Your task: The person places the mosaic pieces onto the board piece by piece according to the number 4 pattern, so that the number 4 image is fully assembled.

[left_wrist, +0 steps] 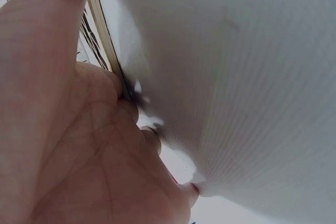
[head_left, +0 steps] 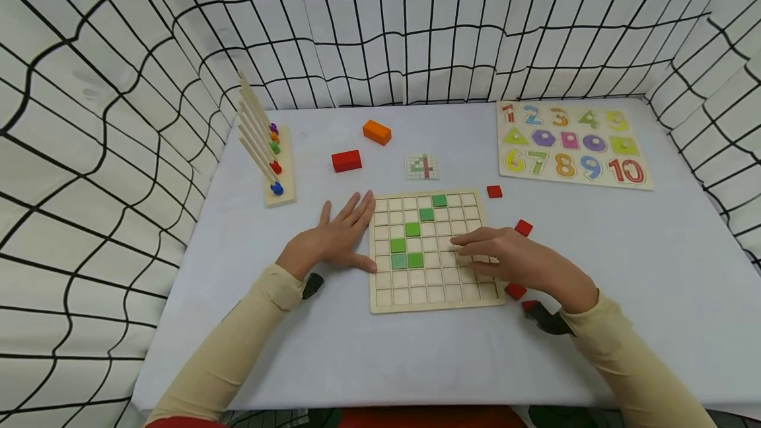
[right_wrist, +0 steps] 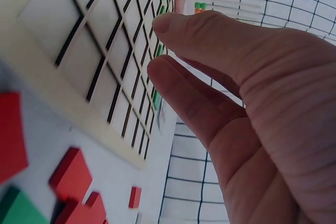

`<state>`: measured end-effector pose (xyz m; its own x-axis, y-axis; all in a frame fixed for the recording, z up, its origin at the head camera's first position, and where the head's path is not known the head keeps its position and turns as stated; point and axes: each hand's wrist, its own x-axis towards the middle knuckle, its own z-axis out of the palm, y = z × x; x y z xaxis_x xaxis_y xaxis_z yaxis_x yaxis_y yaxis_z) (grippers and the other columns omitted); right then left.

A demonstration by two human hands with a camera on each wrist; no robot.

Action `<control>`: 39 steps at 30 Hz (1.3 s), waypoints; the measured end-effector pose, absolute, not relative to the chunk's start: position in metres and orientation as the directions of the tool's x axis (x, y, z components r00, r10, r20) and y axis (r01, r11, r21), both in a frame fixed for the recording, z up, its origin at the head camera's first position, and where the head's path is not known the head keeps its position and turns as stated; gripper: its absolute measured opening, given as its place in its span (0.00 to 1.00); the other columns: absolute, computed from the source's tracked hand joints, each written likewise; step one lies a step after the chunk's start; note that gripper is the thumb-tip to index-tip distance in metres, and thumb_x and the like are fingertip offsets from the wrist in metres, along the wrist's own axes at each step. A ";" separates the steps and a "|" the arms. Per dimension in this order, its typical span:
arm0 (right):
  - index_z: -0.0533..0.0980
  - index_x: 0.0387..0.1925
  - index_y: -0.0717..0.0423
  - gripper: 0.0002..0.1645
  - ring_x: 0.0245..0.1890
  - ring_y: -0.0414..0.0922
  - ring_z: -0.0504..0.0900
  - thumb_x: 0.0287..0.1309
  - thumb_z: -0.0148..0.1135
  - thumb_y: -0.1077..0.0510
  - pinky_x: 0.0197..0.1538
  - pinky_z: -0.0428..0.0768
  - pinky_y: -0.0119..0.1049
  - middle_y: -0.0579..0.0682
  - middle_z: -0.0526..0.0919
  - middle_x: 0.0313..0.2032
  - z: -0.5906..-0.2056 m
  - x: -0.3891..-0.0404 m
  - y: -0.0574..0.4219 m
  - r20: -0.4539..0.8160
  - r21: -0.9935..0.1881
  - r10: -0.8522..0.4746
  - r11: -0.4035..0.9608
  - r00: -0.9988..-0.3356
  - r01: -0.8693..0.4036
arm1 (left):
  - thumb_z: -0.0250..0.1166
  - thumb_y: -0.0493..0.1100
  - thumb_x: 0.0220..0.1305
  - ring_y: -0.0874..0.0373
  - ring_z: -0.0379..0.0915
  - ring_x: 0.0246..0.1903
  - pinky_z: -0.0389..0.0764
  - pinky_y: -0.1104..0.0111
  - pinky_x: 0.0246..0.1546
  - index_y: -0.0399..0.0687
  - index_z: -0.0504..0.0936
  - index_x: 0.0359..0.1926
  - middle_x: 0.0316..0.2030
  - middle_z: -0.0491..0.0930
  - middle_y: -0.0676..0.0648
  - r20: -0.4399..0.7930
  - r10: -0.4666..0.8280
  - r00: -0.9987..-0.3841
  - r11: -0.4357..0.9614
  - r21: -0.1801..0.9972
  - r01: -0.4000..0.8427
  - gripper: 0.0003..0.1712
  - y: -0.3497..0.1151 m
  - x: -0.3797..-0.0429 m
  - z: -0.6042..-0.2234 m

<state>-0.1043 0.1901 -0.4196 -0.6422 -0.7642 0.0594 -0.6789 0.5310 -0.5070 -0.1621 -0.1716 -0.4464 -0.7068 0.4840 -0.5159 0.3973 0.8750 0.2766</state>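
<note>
Head view shows the tabletop (head_left: 357, 362), a smooth white surface that looks finely ribbed in the left wrist view, with beige sleeves (head_left: 238, 342) reaching over its near edge. Loose red tiles (head_left: 516, 290), flat glossy squares, lie by the right forearm and on along the board's right side; the right wrist view adds a loose green tile (right_wrist: 21, 208) among them.

At the middle of the tabletop lies a square grid board (head_left: 436, 307) of pale wood, its cells divided by thin raised strips. The right hand (head_left: 514, 256) is above its right part, fingers gently bent, with thumb and fingertips apart and nothing between them. The left hand (head_left: 339, 238) lies flat at the left side, fingers extended, thumb and one fingertip touching the board's edge. Six green tiles (head_left: 413, 229) sit in cells, two side by side and the others stepping up towards the far rim.

Beyond the board are a small gridded card (head_left: 422, 166), a red block (head_left: 347, 161) and an orange block (head_left: 377, 132), both oblong. A wooden bead stand (head_left: 288, 170) with slim rods is near the far left corner, and a number puzzle (head_left: 578, 176) near the far right one. Black netting (head_left: 406, 34) stands behind the far edge.
</note>
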 end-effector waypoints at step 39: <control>0.87 0.31 0.45 0.23 0.45 0.44 0.82 0.35 0.90 0.69 0.45 0.87 0.24 0.45 0.85 0.42 -0.455 -0.052 0.274 0.274 -0.361 -0.588 0.670 -0.761 -0.648 | 0.72 0.74 0.61 0.43 0.14 0.87 0.23 0.29 0.79 0.46 0.26 0.86 0.87 0.19 0.46 -0.497 0.501 -0.708 0.865 0.260 0.430 0.79 -0.168 -0.159 -0.436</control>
